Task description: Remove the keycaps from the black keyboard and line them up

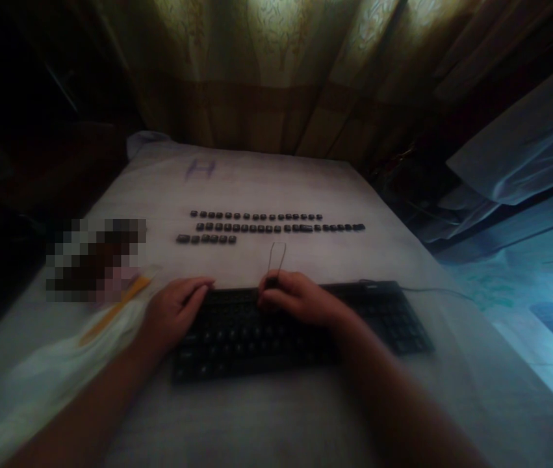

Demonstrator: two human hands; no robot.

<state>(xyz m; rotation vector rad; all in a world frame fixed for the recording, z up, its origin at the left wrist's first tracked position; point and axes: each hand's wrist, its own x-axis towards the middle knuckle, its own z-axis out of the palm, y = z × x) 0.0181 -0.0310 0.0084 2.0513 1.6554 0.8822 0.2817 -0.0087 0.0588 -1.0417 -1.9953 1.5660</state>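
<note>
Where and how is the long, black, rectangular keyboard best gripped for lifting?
Probably by the two short ends of the keyboard, coming from left and right: it lies long, low and flat. The far side seems less handy: small black keycaps lie in rows beyond it, and a thin dark cord leaves near that side's right corner.

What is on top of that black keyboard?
The right hand, holding a wire tool, is over the middle of the keyboard; the left hand is at its left end. Keys show toward the front; anything beneath the hands is hidden.
</note>
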